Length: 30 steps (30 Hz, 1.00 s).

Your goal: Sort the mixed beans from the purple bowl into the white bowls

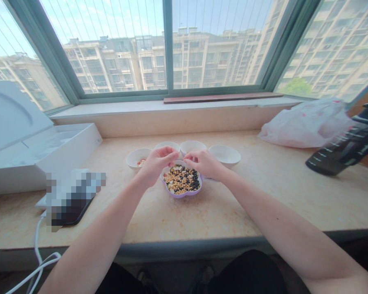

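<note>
A purple-rimmed, lobed bowl (181, 195) filled with mixed black and tan beans and some pale pieces stands on the counter in front of me. Over its far left edge is my left hand (159, 161), thumb and fingers pinched together; whatever is between them is too small to name. My right hand (204, 161) hovers above the far right edge, its fingers also drawn together, their contents unclear. Behind them stand white bowls: the left one (131, 158) has a few reddish and pale pieces, two middle ones (167, 145) (193, 145) are partly hidden, and the right bowl (225, 154) shows a bare inside.
At left are an open white box (70, 151), a blurred-out dark phone-like object (76, 204) and a white cable (37, 241). On the right, a dark bottle (340, 151) leans beside a white plastic bag (303, 124). The window ledge (125, 109) runs behind the counter (263, 200).
</note>
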Each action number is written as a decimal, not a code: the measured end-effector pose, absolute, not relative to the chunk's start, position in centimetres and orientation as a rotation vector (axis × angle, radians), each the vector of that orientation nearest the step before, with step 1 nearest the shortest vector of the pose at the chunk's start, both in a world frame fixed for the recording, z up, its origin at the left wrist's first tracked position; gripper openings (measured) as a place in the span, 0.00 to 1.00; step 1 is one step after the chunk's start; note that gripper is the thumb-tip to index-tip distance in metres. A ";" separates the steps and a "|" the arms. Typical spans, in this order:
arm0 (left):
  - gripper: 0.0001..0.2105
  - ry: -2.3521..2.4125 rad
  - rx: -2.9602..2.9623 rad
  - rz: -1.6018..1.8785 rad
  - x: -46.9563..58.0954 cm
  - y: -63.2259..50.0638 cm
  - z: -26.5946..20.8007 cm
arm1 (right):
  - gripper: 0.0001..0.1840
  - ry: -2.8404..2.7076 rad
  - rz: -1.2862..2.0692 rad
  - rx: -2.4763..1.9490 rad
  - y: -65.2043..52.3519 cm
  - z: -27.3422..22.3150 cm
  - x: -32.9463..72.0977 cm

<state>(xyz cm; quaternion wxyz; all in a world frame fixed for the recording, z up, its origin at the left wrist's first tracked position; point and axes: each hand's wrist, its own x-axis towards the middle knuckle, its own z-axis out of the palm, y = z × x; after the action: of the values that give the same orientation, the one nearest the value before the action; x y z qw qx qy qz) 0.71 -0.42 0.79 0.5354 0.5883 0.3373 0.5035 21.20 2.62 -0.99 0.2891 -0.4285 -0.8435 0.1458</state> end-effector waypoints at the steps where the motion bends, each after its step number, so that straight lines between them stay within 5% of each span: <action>1: 0.11 0.805 1.391 1.209 0.7 -0.4 0.8 | 0.11 -2.250 0.389 -1.144 2.6 -1.0 21.2; 11: 0.09 0.938 1.743 1.192 0.8 -0.4 0.2 | 0.12 -2.258 0.378 -1.155 2.7 -0.9 21.2; 21: 0.06 1.549 2.296 1.217 0.2 2.0 -1.1 | 0.11 -2.234 0.338 -1.203 3.0 -1.0 21.2; 30: 0.11 1.957 2.481 0.747 -0.6 4.8 -1.2 | 0.11 -2.252 0.347 -1.235 2.9 -0.9 21.1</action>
<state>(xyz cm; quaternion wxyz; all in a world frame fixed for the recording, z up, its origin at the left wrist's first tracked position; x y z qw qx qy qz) -0.57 4.75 -1.19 -0.0530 0.7630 0.6019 0.2297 21.10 2.95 -0.91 0.2716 -0.4587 -0.8362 0.1287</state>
